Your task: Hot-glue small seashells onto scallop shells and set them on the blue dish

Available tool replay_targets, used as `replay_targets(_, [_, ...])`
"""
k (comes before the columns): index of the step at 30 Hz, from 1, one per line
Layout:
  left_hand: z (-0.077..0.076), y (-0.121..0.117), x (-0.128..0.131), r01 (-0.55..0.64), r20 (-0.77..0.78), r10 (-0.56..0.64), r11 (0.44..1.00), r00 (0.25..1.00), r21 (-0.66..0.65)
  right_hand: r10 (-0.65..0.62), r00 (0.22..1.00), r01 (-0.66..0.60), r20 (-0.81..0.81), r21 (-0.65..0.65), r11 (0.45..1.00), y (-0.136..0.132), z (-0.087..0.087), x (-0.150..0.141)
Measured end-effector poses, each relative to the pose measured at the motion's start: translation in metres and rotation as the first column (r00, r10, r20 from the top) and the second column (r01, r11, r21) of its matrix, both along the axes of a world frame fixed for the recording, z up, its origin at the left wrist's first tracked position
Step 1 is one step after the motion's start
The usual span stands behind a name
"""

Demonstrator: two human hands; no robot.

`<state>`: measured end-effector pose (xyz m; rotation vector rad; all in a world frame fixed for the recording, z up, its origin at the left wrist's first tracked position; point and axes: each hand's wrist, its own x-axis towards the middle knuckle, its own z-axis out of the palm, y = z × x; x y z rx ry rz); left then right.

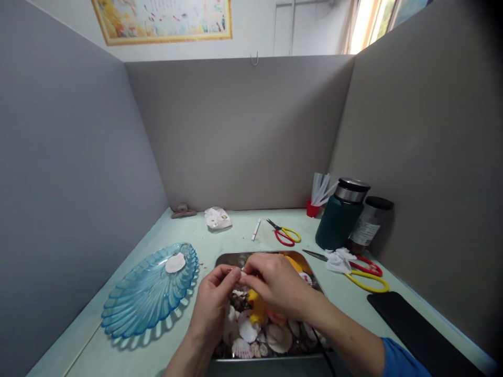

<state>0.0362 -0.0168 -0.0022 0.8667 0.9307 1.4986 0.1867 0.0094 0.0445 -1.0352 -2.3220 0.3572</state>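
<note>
The left hand (215,301) and the right hand (278,281) are meeting above a metal tray (271,359). Each grip is pinching with thumb and finger nearly together, and between the 2 hands they are holding a small pale piece (243,274); the fingers are hiding most of it, so I cannot tell what it is.

As a judgement, the work is looking to be at an early stage. The piece is being handled over the tray and is not yet resting anywhere, while many shells (248,330) are lying below, around a yellow object (257,309). To the left, a blue scalloped dish (137,296) is bearing 1 flat white piece (175,263); whether that counts as finished, I cannot tell.

On the tabletop (243,238), 2 pairs of scissors (280,229) and a marker (255,230) are lying untouched, and a red cup (313,209) is holding translucent sticks (320,189).
</note>
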Motion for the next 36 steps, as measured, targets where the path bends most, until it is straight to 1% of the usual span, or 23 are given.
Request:
replay_targets(3, [0.002, 0.001, 0.002, 0.016, 0.091, -0.015, 1.000, 0.996, -0.009, -0.064, 0.998, 0.064, -0.005, -0.023, 0.998, -0.001, 0.000, -0.001])
replay_targets(5, [0.003, 0.000, 0.002, 0.012, 0.112, -0.012, 1.000, 0.994, -0.007, -0.059, 0.998, 0.059, -0.012, -0.008, 0.998, -0.003, 0.002, -0.002])
replay_targets(8, [0.004, -0.001, 0.002, 0.019, 0.100, -0.019, 1.000, 0.995, -0.007, -0.034, 0.999, 0.034, -0.026, -0.005, 0.999, -0.004, 0.004, -0.002])
replay_targets(13, [0.004, -0.003, 0.001, 0.034, 0.073, -0.036, 0.999, 0.997, 0.026, -0.014, 1.000, 0.011, -0.026, -0.092, 0.996, -0.002, 0.006, 0.003])
replay_targets(15, [0.004, -0.004, 0.002, 0.066, 0.065, -0.066, 0.998, 0.996, 0.013, -0.023, 1.000, 0.021, -0.020, -0.093, 0.995, -0.001, 0.007, 0.004])
replay_targets(18, [0.005, -0.006, 0.004, 0.136, 0.055, -0.135, 0.991, 0.989, 0.000, -0.048, 0.999, 0.047, -0.023, -0.059, 0.997, -0.002, 0.008, 0.004])
replay_targets(21, [0.007, -0.006, 0.006, 0.184, 0.049, -0.184, 0.983, 0.982, 0.004, -0.046, 0.999, 0.044, -0.029, -0.056, 0.997, -0.002, 0.010, 0.003])
replay_targets(23, [0.007, -0.006, 0.007, 0.170, 0.030, -0.171, 0.985, 0.985, 0.013, -0.020, 1.000, 0.019, -0.018, -0.071, 0.997, -0.002, 0.011, 0.004])
replay_targets(25, [0.006, -0.006, 0.006, 0.132, -0.003, -0.131, 0.991, 0.991, 0.016, 0.009, 1.000, -0.009, 0.005, -0.083, 0.997, -0.002, 0.013, 0.007])
replay_targets(29, [0.004, -0.005, 0.004, 0.078, -0.060, -0.076, 0.997, 0.995, 0.026, 0.032, 0.997, -0.024, 0.076, -0.094, 0.995, 0.001, 0.016, 0.014])
replay_targets(33, [0.004, -0.005, 0.004, 0.076, -0.055, -0.074, 0.996, 0.996, 0.036, 0.047, 0.991, -0.036, 0.129, -0.088, 0.996, 0.003, 0.021, 0.019])
replay_targets(36, [0.006, -0.005, 0.004, 0.097, -0.028, -0.096, 0.994, 0.995, 0.042, 0.098, 0.987, -0.091, 0.127, -0.059, 0.994, 0.003, 0.023, 0.019])
